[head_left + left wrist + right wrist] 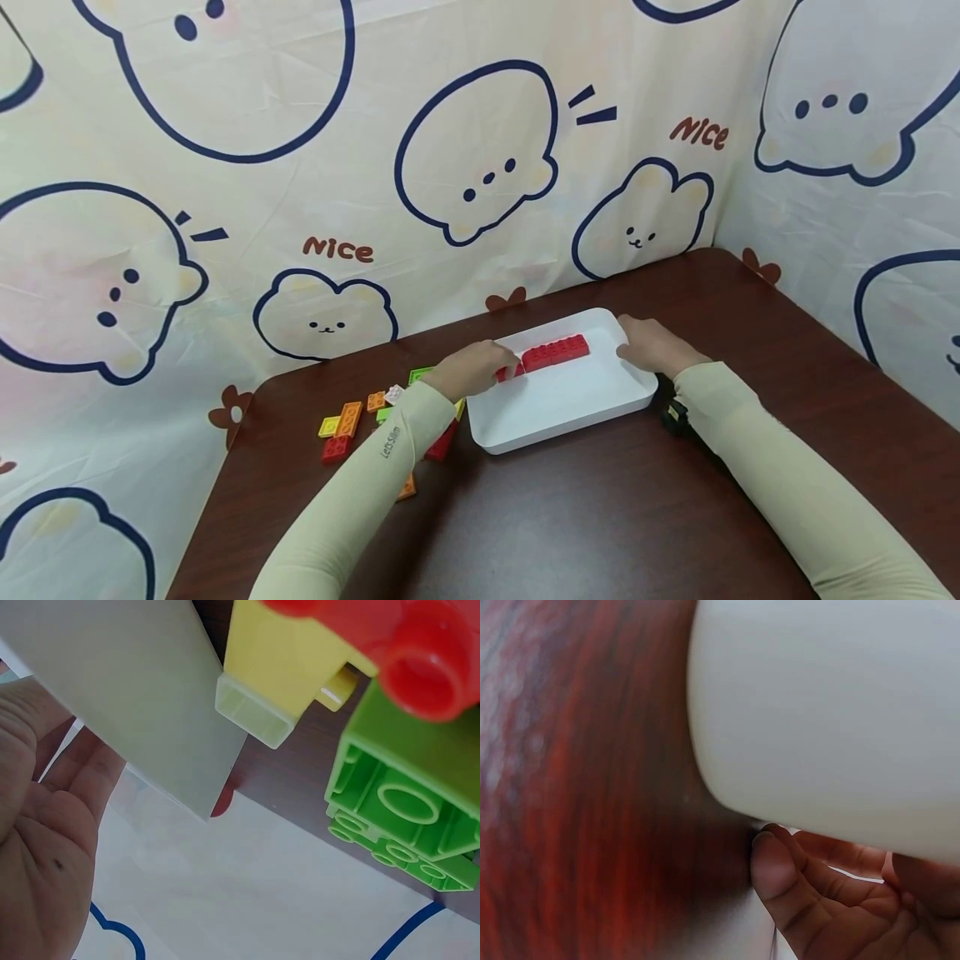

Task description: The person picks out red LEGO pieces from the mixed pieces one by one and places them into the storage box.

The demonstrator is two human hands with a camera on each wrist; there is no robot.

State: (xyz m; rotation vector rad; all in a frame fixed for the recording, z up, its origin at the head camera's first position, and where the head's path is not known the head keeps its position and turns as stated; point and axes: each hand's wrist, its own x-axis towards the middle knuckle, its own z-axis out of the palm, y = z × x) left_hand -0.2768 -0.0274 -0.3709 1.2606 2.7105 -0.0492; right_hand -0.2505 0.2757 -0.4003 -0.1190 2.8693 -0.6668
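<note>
Sleeves (795, 483) near; brick (512, 373) pinched by left hand (472, 369), tray (555, 408) gripped by right hand (654, 344); row (555, 353) could be jarred if tugged.

One left hand (474, 370), one right hand (654, 347), one tray (573, 398), one table (540, 517) and two "Nice" words (337, 249) can be seen, but the half-hidden bricks (557, 353) can't be counted.

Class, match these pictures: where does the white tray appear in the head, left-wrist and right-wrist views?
Head: white tray, just right of and below centre.
Left wrist: white tray, upper left.
Right wrist: white tray, upper right.
Shared landmark: dark table.
</note>
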